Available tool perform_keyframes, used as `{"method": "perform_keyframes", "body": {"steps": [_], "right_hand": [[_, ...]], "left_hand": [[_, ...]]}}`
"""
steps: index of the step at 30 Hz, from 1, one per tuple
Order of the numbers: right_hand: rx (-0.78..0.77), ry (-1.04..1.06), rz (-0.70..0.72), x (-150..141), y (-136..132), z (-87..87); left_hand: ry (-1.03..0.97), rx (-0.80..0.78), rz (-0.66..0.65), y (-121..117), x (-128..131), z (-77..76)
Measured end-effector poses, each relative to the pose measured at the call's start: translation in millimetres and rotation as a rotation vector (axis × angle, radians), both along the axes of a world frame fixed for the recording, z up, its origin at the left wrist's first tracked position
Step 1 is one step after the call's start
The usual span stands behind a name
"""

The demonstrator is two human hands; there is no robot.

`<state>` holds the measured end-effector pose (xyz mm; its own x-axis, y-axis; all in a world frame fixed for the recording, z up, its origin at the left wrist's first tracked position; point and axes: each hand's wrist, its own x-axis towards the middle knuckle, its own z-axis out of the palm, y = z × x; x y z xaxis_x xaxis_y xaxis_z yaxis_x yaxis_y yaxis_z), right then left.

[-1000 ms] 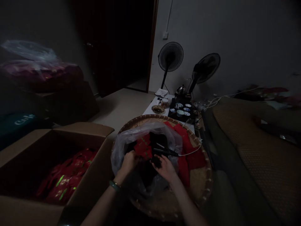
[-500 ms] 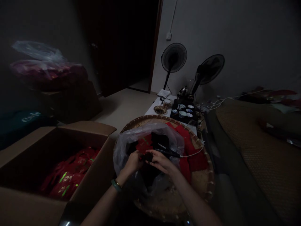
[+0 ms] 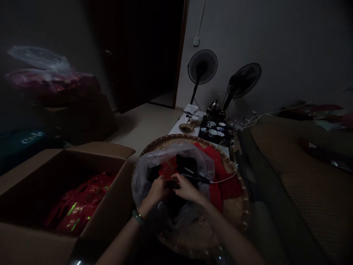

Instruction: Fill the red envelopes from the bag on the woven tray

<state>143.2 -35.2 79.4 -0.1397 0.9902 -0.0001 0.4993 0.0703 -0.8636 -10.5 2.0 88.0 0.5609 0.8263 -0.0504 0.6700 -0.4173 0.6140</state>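
Note:
My left hand (image 3: pixel 158 190) and my right hand (image 3: pixel 186 188) meet over a round woven basket tray (image 3: pixel 246 206). The fingers of both are bent in, pinching something small and dark that I cannot make out in the dim light. Under them an open clear plastic bag (image 3: pixel 142 176) lies in the tray, with black and red pieces in it. Just beyond my right hand rests a slim black tool (image 3: pixel 197 178) with a white cord. Red cloth-like pieces (image 3: pixel 217 165) lie on the tray's right side. A green bangle circles my left wrist.
To the left stands an open cardboard box (image 3: pixel 104 221) holding many red items (image 3: pixel 82 206). A low table bears a black tea tray (image 3: pixel 202 134) with several cups. Two fans (image 3: pixel 202 67) stand behind. A woven mat (image 3: pixel 303 176) covers the seat at right.
My right hand's fingers have curled in closer to my left hand, and less of the dark thing shows between them. The view has shifted slightly.

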Motion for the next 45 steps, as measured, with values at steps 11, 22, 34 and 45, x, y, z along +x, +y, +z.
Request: {"method": "perform_keyframes", "body": {"steps": [11, 22, 34, 45], "right_hand": [[0.023, -0.248, 0.059, -8, -1, 6.4], [-0.046, -0.005, -0.061, -10, 0, 7.4], [0.044, -0.593, 0.181, -18, -25, 16.3], [0.227, -0.486, 0.097, 3, -16, 9.5]], "left_hand": [[-0.157, 0.001, 0.107, -3, 3, -3.4], [-0.290, -0.016, 0.144, 0, -7, -20.2], [-0.655, -0.068, 0.204, -5, 4, -35.0], [-0.567, -0.101, 0.051, 1, -7, -39.8]]}}
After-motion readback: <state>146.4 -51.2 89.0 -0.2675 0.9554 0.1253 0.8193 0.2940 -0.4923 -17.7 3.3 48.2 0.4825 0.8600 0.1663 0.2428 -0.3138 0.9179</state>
